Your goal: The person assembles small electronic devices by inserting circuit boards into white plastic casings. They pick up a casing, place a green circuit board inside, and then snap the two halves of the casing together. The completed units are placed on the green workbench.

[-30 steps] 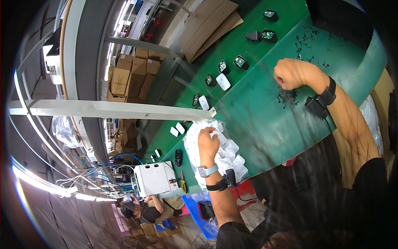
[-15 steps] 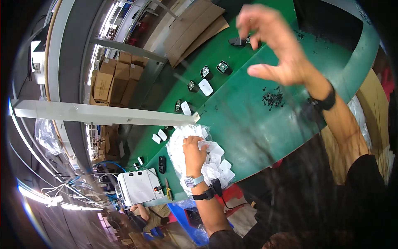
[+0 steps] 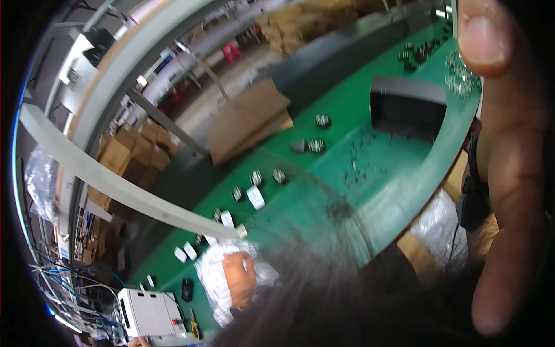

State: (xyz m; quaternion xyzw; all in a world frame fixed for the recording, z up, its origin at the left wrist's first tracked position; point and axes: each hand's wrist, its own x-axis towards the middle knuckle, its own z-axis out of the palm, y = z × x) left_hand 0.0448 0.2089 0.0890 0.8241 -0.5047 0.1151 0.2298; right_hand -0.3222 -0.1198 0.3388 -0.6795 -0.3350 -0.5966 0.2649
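Observation:
My left hand (image 3: 239, 280) rests in a clear plastic bag (image 3: 211, 286) of white plastic covers at the lower middle; its fingers are curled, and what they grip is hidden and blurred. Very close to the camera at the right rim is my right hand (image 3: 514, 144), large and partly cut off, its fingers apart with nothing seen in them. Beyond the bag lie loose white covers (image 3: 255, 198) beside small black housings with circuit boards inside (image 3: 278, 176). Right of these, small black screws (image 3: 339, 207) sit in a dark pile, with more scattered farther off.
A pale metal beam (image 3: 127, 185) crosses above the green table (image 3: 399, 185). A black bin (image 3: 404, 110) stands at the far right, near bare green circuit boards (image 3: 461, 78). Lower left are a white equipment box (image 3: 149, 312), yellow-handled pliers (image 3: 195, 325) and another person's hand (image 3: 139, 342).
The view has swung to the right. My right hand has come from above the table to right before the camera. My left hand stays at the bag.

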